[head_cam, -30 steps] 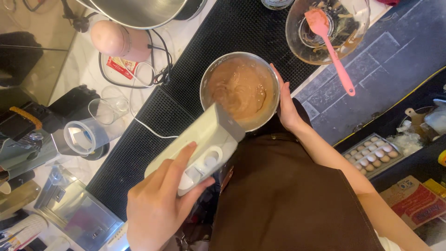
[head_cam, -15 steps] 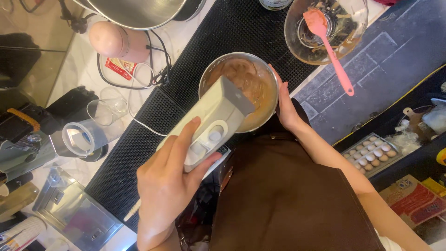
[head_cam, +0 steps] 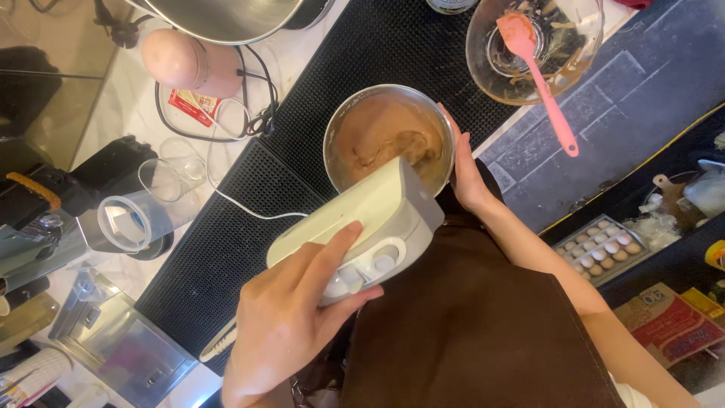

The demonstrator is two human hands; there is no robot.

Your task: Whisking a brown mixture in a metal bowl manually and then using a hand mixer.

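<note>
The left hand (head_cam: 291,332) is closed around the handle of a white hand mixer (head_cam: 362,227), thumb laid along its top near the buttons; the mixer's front end is tilted down into a steel bowl (head_cam: 340,125) of brown batter (head_cam: 385,136). The beaters are hidden behind the mixer body. The right hand (head_cam: 464,170) is pressed flat and open against the bowl's near right rim, steadying rather than gripping it. The bowl is set on a black ribbed mat (head_cam: 226,257) in the middle of the bench (head_cam: 136,113).

Toward the far right corner a glass bowl (head_cam: 585,45) smeared with batter is seen, a pink spatula (head_cam: 540,75) leaning out of it. At the left edge a clear glass (head_cam: 140,219) lies on its side, and the mixer's white cord (head_cam: 242,208) trails across the mat.

Batter could be flung over the rim if the beaters are lifted while turning. The bowl could be tipped if the open palm slips, and the cord might be snagged on the glass.
</note>
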